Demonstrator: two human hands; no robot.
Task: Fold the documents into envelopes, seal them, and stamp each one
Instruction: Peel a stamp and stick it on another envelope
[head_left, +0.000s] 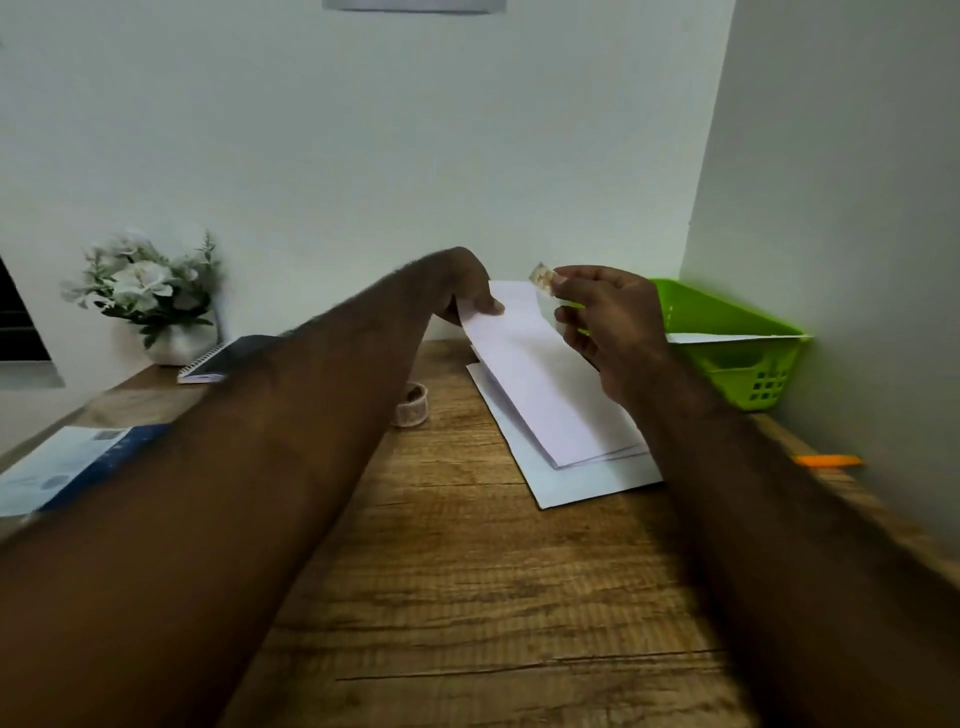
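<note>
My left fingers (491, 307) grip the envelope (540, 384) at its far end; my right fingers (563, 279) pinch a stamp (540, 273), not yet stuck. More paper (587, 480) waits beneath.

Nothing can be read as text, label, brand or number. The blue-and-white printed booklet (67, 467) at nine o'clock on the wooden desk (467, 597) bears grey marks, too blurred to read. The small brownish stamp (542, 274) at one o'clock shows only a smudged pattern.

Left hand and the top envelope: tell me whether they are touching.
Touching. The head view shows the left hand gripping the far end of the top envelope, with its thumb lying on the paper's upper face.
</note>
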